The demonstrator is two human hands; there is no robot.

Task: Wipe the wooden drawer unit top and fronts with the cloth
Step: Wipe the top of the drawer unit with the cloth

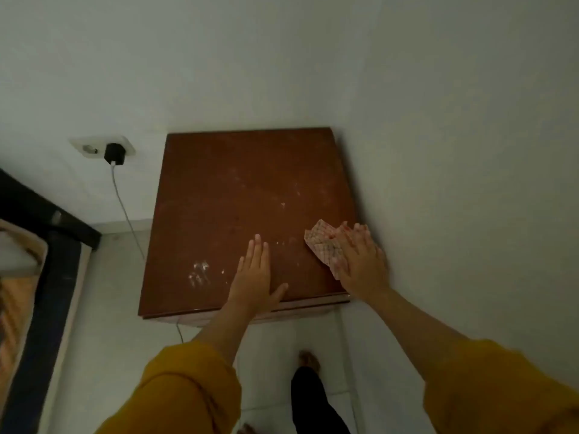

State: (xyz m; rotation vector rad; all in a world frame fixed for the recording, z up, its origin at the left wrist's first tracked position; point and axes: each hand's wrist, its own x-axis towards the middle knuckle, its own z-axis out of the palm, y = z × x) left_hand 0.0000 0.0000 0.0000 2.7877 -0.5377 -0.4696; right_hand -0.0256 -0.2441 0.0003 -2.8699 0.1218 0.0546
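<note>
A: In the head view, where does the job stand?

B: I judge the top is being wiped and is far from done. The wooden drawer unit (pixel 247 214) fills the middle of the frame, pushed into the corner of pale walls, and its reddish-brown top shows whitish smears at lower left and faint specks across the centre.

A: And the hands?

B: The right hand (pixel 360 261) lies flat with fingers straight, pressing the cloth (pixel 319 242) onto the top near its lower right corner. The left hand (pixel 255 277) rests spread on the bare wood near the front edge, holding nothing.

A: What does the next move call for?

B: Probably a firm sweep of the cloth leftwards to the smears, then up toward the back edge. The fronts are hidden under the overhang, so I cannot tell their state.

A: Materials?

B: The top is a flat, square, smooth slab with a dull sheen. The cloth is thin, crumpled, pale with a red grid pattern.

A: Anything else?

B: At upper left a black charger (pixel 113 154) sits in a wall socket (pixel 91 148), its white cable (pixel 125 211) hanging beside the unit.
</note>
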